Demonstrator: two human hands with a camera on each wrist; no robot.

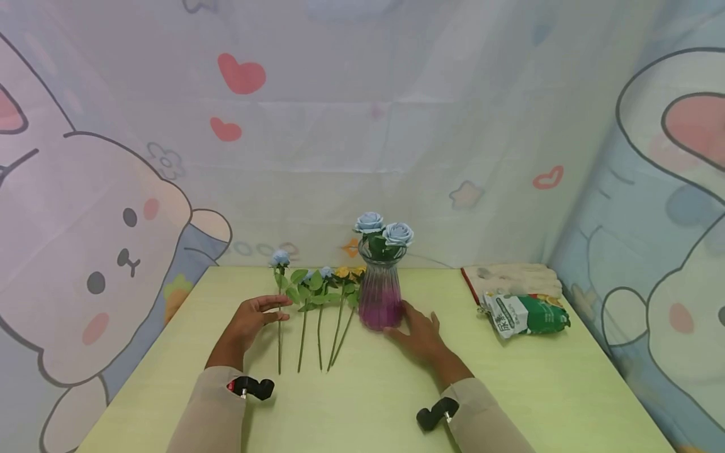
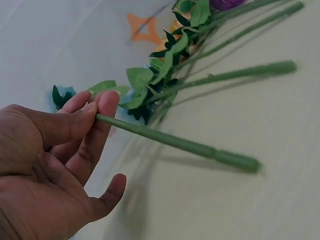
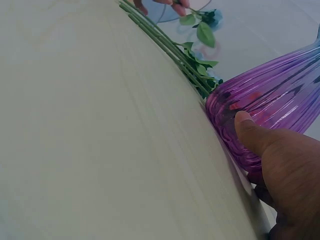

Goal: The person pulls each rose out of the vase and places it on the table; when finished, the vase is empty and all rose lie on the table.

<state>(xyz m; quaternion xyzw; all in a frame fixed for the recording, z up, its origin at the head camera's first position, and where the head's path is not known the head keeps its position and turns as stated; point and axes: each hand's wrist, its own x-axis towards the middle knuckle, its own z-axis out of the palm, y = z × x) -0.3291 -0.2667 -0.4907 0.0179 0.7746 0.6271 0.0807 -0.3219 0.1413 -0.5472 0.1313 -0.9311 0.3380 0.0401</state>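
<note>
My left hand point(image 1: 249, 324) pinches the green stem of an artificial blue rose point(image 1: 280, 258) between thumb and fingers. In the left wrist view the stem point(image 2: 175, 142) juts out past the fingertips, its cut end free. To the right, a ribbed glass vase point(image 1: 381, 296), clear above and purple below, stands upright on the table with two blue roses point(image 1: 398, 234) in its mouth. My right hand point(image 1: 421, 333) holds the vase low on its right side; the thumb point(image 3: 245, 120) lies against the purple glass, the other fingers partly hidden.
Several more stemmed flowers, blue and yellow roses point(image 1: 342, 272) among them, lie between the left hand and the vase. At the right of the table point(image 1: 351, 415) are a green and white packet point(image 1: 527, 314) and a pale glove point(image 1: 515, 278). A printed curtain hangs behind.
</note>
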